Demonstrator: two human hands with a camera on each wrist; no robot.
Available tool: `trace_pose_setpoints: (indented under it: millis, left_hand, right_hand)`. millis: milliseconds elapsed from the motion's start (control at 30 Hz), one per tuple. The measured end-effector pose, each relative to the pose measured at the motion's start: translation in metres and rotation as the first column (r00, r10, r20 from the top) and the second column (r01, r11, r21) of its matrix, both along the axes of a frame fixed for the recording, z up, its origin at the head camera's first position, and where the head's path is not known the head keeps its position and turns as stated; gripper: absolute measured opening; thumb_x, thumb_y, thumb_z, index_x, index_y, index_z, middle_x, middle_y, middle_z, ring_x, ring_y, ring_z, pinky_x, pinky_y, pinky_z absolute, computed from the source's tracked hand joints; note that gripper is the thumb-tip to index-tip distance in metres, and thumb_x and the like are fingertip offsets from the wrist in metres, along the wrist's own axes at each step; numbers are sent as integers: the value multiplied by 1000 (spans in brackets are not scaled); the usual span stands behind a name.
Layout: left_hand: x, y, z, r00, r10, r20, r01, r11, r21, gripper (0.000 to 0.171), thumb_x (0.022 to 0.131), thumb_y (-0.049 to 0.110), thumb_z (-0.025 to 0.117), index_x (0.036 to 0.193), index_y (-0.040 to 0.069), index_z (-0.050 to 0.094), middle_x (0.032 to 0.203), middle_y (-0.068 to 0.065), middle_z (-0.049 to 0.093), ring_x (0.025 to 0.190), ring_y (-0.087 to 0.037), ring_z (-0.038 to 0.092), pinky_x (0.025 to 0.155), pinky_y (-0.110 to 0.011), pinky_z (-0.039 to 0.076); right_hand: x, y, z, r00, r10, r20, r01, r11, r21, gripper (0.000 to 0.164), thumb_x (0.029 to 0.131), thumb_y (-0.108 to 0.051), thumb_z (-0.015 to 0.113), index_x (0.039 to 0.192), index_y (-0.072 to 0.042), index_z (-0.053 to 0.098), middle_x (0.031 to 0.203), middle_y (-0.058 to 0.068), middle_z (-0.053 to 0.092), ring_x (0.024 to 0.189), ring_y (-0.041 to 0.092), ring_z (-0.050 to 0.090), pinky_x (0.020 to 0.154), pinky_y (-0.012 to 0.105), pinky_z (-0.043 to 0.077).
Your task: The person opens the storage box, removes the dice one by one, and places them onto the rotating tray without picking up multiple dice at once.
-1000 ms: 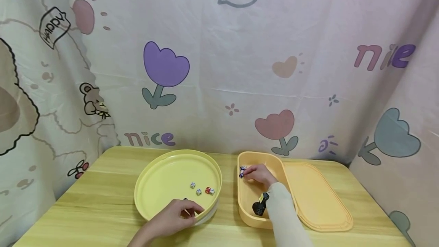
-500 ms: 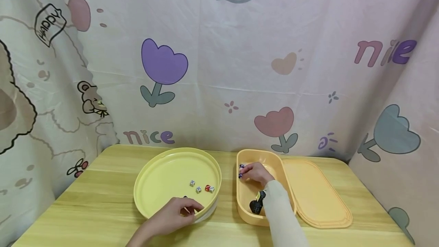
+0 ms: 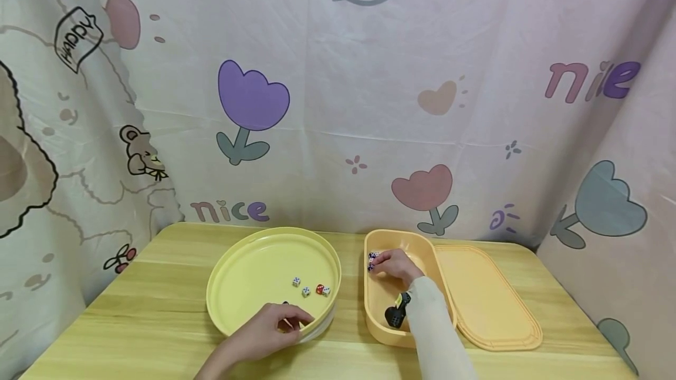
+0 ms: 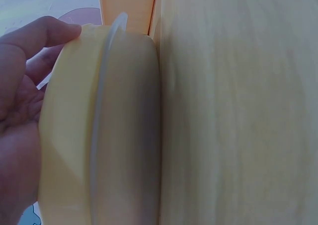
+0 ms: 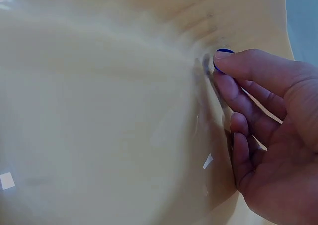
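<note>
My left hand (image 3: pixel 269 328) grips the near rim of a round yellow tray (image 3: pixel 243 263). In the left wrist view the thumb (image 4: pixel 62 30) presses its side, above a paler base (image 4: pixel 131 130). White dice (image 3: pixel 296 281) and a red die (image 3: pixel 319 289) lie in it; a small dark thing (image 3: pixel 285 303) peeks out behind the hand. Inside the orange box (image 3: pixel 382 339), my right hand (image 3: pixel 397 265) pinches a blue die (image 5: pixel 222 51) between thumb and fingertips, close to the left wall. Other blue-and-white dice (image 3: pixel 373 255) sit beside the fingertips, partly hidden.
The box's flat orange lid (image 3: pixel 491 304) lies on the wooden table (image 3: pixel 148 292) right of the box. A black device (image 3: pixel 396 312) sits at the right wrist. A printed curtain (image 3: pixel 327 87) hangs behind the table.
The scene has shifted slightly upward in the head view. My right fingers stay at the dice by the box's left wall, with only small movements. The left hand keeps its place on the rim.
</note>
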State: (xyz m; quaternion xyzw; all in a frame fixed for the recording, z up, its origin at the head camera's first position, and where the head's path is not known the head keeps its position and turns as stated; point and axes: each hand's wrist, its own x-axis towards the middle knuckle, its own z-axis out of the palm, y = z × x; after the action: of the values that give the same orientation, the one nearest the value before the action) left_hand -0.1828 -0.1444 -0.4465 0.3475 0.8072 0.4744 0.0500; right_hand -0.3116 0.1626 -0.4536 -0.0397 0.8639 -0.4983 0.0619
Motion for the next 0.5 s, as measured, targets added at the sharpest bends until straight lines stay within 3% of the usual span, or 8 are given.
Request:
trace_pose_setpoints:
  millis: [267,500]
  left_hand:
    - [0,-1,-1,1000,0,-7,0,1000,-9,17,88,4,65,104,4,71,89,11,63,81,-2,55,71,-24,52]
    - [1,0,-1,1000,-8,-26,8,1000,-1,17,87,4,65,103,4,71,88,12,63,81,-1,55,70,-23,51]
  right_hand:
    - [-3,4,3,1000,23,4,-23,1000,8,13,75,-5,77,87,1,73,80,-1,63,71,13,48,64,25,38]
    - [1,7,10,999,53,14,-52,998,-44,17,76,-1,73,92,5,72,78,-1,63,68,13,48,62,24,40]
